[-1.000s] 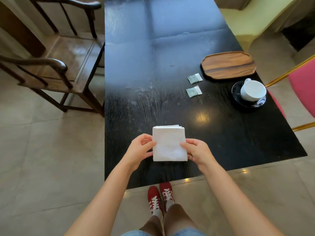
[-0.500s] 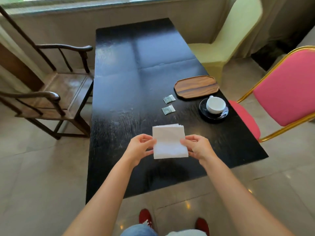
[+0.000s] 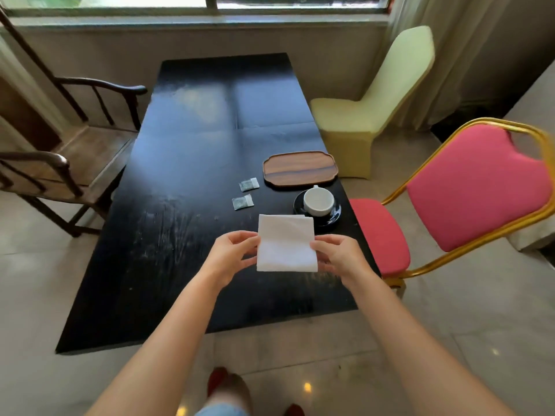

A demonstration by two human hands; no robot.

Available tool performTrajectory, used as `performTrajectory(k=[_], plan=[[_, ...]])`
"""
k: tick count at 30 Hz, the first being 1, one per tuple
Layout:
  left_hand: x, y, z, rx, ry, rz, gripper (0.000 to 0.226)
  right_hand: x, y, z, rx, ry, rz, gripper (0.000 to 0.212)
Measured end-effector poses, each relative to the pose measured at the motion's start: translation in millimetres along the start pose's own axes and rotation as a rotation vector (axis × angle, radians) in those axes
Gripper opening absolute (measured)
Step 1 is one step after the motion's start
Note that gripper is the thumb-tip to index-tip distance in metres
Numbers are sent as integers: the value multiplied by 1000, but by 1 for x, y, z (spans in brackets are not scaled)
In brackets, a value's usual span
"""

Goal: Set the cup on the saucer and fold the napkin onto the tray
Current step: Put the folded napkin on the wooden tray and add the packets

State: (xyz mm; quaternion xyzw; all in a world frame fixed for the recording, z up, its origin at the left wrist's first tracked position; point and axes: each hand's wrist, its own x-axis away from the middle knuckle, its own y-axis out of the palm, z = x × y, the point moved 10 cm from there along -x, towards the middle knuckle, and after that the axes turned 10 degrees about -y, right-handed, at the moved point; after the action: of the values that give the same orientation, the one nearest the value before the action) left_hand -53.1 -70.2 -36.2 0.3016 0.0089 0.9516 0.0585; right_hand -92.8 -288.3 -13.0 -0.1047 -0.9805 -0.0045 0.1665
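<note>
A white folded napkin [image 3: 286, 243] is held up above the black table [image 3: 192, 181]. My left hand [image 3: 231, 255] pinches its left edge and my right hand [image 3: 338, 255] pinches its right edge. Just beyond the napkin a white cup [image 3: 319, 201] stands on a black saucer [image 3: 332, 217], and the napkin's top right corner covers part of the saucer. Farther back lies an empty wooden tray [image 3: 300, 169] near the table's right edge.
Two small green sachets [image 3: 249, 184] [image 3: 242, 202] lie left of the tray and cup. A pink chair with a gold frame [image 3: 468, 187] stands at the right, a pale yellow chair [image 3: 375, 100] behind it, and dark wooden armchairs [image 3: 69, 163] at the left.
The napkin and both hands have risen off the table and shifted right toward the cup. The camera has tilted up, showing the window wall and chairs.
</note>
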Motion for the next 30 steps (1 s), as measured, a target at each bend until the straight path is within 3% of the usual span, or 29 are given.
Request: performTrajectory(k=[9, 20, 26, 30], plan=[[-47, 6, 42, 59, 34, 117, 8, -73, -4, -21, 30, -20, -24, 10], [-208, 19, 121, -14, 48, 137, 10, -253, -1, -53, 122, -29, 19, 8], [-301, 21, 132, -44, 71, 276, 12, -359, 6, -34, 176, -50, -11, 17], [-347, 18, 122, -71, 63, 408, 13, -415, 9, -15, 237, -72, -30, 12]])
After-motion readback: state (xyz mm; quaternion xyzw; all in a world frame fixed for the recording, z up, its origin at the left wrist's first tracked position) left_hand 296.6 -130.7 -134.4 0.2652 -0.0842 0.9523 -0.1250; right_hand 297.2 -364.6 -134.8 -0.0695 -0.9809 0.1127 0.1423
